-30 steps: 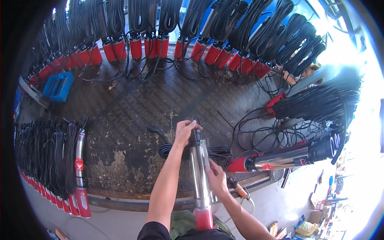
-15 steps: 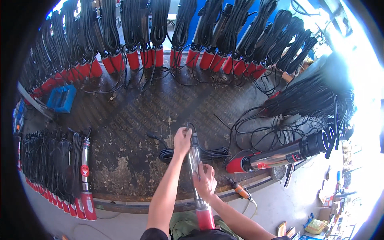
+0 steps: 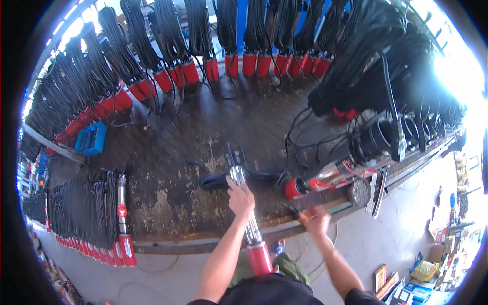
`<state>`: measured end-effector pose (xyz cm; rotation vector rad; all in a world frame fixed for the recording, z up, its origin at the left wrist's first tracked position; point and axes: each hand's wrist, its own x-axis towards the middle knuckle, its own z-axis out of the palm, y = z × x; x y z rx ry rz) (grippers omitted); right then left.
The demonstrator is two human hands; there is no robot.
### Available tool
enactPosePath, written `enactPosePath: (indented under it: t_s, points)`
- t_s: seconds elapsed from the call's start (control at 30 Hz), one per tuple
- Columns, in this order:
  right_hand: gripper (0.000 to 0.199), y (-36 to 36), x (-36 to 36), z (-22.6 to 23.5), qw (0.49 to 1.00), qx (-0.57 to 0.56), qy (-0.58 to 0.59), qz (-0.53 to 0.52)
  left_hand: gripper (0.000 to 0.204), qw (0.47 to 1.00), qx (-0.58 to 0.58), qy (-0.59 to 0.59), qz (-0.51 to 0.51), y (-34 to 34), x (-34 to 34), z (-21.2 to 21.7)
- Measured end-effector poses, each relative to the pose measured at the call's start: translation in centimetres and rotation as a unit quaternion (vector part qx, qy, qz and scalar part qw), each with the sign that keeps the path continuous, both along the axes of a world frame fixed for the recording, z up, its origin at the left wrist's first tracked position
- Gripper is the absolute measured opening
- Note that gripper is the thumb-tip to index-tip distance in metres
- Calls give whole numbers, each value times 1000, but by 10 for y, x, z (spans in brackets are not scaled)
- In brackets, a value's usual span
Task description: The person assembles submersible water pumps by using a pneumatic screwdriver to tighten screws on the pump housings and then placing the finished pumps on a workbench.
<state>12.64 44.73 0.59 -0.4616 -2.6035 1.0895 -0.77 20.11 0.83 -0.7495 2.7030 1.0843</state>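
Observation:
My left hand (image 3: 240,199) is wrapped round the upper part of a slim steel submersible pump (image 3: 252,231), which leans on the table edge with its red end (image 3: 260,258) against my lap. At its top, a thin black cable loops out. Behind the pump's upper end lies a coiled black cable (image 3: 265,175), flat on the table. To the right, at the table's front edge, my right hand (image 3: 316,220) closes on an orange screwdriver-like power tool (image 3: 303,217) with a black tip. Motion blurs those fingers, and the hand hides most of the tool.
Several red-ended pumps with cable bundles (image 3: 175,40) stand along the back. More pumps (image 3: 122,218) line the left front. Lying pumps (image 3: 325,178) and a heap of black cables (image 3: 366,66) occupy the right. A blue plastic holder (image 3: 91,138) sits at the left on the worn table (image 3: 168,147).
My right hand has left the pump and moved right to the orange tool. My left hand has slid from the pump's top down onto its body. The view has shifted.

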Motion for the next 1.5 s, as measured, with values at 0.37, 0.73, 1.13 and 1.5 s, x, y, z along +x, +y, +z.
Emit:
enactPosePath:
  t_s: [0.37,0.73,1.13,1.5]
  points:
    - [23,318,-38,-84,952,277,-127,-42,72,991,-118,59,-36,-2,9,-10]
    - [14,303,-36,-21,932,308,-94,-166,68,994,-98,28,-27,17,1,2]
    - [17,-48,-27,95,935,-273,-204,99,68,998,-48,40,-16,1,3,-2]
    - [18,-174,-232,27,939,86,-12,333,65,999,-25,38,-27,-7,4,6]
